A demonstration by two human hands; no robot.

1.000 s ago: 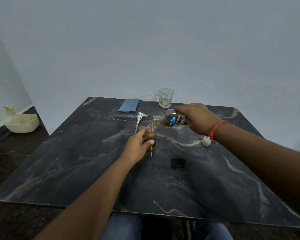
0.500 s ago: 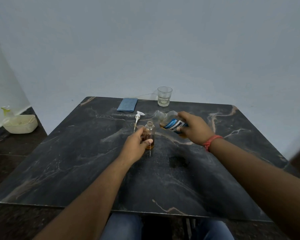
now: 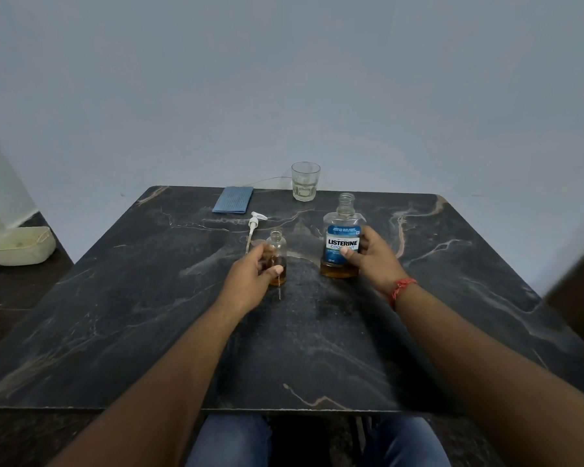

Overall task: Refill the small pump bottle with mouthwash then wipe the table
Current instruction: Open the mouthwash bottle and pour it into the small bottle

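A small clear bottle (image 3: 277, 246) stands uncapped near the middle of the dark marble table (image 3: 149, 315), amber liquid in its lower part. My left hand (image 3: 250, 281) grips it from the left. To its right the mouthwash bottle (image 3: 343, 242), blue label, no cap, stands upright on the table with a little amber liquid at the bottom. My right hand (image 3: 371, 261) holds it from the right side. The white pump head (image 3: 255, 222) with its tube lies on the table just behind the small bottle. A folded blue cloth (image 3: 233, 199) lies at the far edge.
A drinking glass (image 3: 305, 181) stands at the far edge, right of the cloth. A cream basket (image 3: 21, 246) sits on the floor to the left. A wall rises right behind the table. My legs show under the near edge.
The mouthwash bottle, tipped over the small bottle's neck a second ago, has been swung upright and set down to the right. My left hand stayed on the small bottle.
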